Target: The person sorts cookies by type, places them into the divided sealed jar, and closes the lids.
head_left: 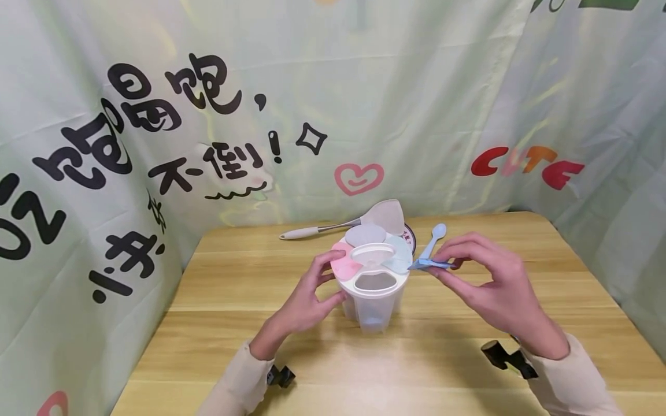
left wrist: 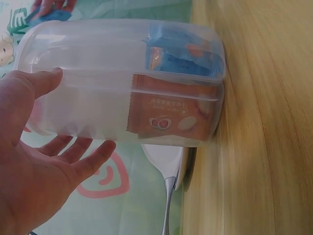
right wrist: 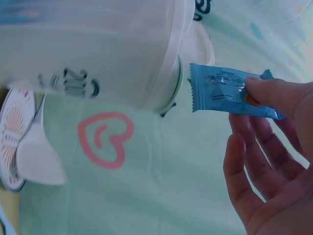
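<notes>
A clear plastic storage container [head_left: 374, 312] with several compartments and pink, blue, grey and white lids stands upright on the table. Its front opening [head_left: 376, 281] is uncovered. My left hand [head_left: 307, 294] holds the container from the left, thumb near the front and fingers around the side. Through its wall, blue packets [left wrist: 188, 54] and an orange-brown packet [left wrist: 171, 110] show at the bottom of separate compartments. Just right of the lids, my right hand [head_left: 494, 280] pinches a blue snack packet [right wrist: 222, 90] between thumb and fingers; the packet is outside the container.
Behind the container lies a spatula [head_left: 385, 216] with a pale blade, partly over a round patterned item [head_left: 410, 237]. A light blue spoon [head_left: 439, 232] lies beyond my right hand. A printed curtain [head_left: 416, 115] hangs around the wooden table [head_left: 234, 358].
</notes>
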`<action>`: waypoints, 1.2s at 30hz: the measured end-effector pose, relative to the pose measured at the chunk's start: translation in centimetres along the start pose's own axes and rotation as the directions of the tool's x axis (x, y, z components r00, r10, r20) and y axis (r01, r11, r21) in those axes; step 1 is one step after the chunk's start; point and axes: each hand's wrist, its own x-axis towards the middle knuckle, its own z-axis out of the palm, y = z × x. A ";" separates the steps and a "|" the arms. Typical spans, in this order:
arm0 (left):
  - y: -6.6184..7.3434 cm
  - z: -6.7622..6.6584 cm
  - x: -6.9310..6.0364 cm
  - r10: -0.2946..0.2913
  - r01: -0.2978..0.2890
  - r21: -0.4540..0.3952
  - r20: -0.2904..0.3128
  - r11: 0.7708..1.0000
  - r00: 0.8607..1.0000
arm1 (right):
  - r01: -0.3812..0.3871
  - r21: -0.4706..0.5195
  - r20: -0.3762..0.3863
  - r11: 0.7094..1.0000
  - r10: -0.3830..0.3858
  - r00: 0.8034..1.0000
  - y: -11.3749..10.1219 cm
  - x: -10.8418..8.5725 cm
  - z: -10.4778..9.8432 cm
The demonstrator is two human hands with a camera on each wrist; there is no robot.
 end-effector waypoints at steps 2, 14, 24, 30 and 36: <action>0.0 0.1 0.0 0.004 -0.004 0.002 -0.001 1.000 1.000 | 0.014 0.020 0.003 1.000 -0.014 1.000 -0.3 0.3 0.5; 0.0 0.0 -0.3 -0.007 0.007 -0.001 -0.005 1.000 1.000 | 0.025 0.088 0.040 0.996 -0.029 0.999 -1.0 1.2 3.0; 0.0 0.0 0.0 0.005 -0.005 0.002 0.002 1.000 1.000 | 0.038 0.105 0.070 0.994 -0.045 0.996 -0.7 1.4 4.7; 0.1 0.0 0.1 -0.001 0.001 0.001 0.003 1.000 1.000 | 0.042 0.113 0.089 0.993 -0.052 0.995 -0.5 1.0 5.3; 0.0 0.0 0.1 0.001 -0.001 0.006 0.002 1.000 1.000 | 0.018 0.125 0.142 0.992 -0.036 0.989 -0.4 0.7 5.7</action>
